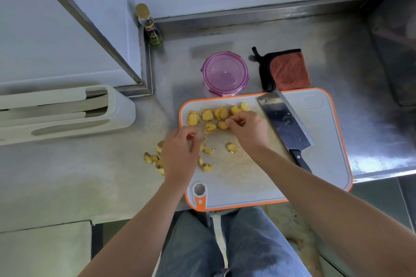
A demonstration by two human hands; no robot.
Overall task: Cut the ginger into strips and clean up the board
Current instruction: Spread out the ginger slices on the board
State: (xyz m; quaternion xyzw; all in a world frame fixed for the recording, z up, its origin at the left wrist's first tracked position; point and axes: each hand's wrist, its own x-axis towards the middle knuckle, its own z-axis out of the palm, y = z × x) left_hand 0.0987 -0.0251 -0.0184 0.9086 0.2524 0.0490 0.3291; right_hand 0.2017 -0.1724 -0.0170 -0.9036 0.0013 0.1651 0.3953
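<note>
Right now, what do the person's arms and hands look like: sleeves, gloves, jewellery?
Left hand and right hand are bare: no gloves, rings or watch visible. Left forearm and right forearm are uncovered to the frame edge, no sleeves showing. Blue jeans below.

ginger (219,113) on board (324,141), cleaver (283,122) right

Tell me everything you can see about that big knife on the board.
The knife is a cleaver: a broad rectangular grey metal blade with a small hole near its far corner, and a dark handle with pale rivets. It lies flat and diagonal on the white, orange-rimmed cutting board, handle toward the person. Small flecks cling to the blade. No hand holds it; the right hand is just beside the blade.
</note>
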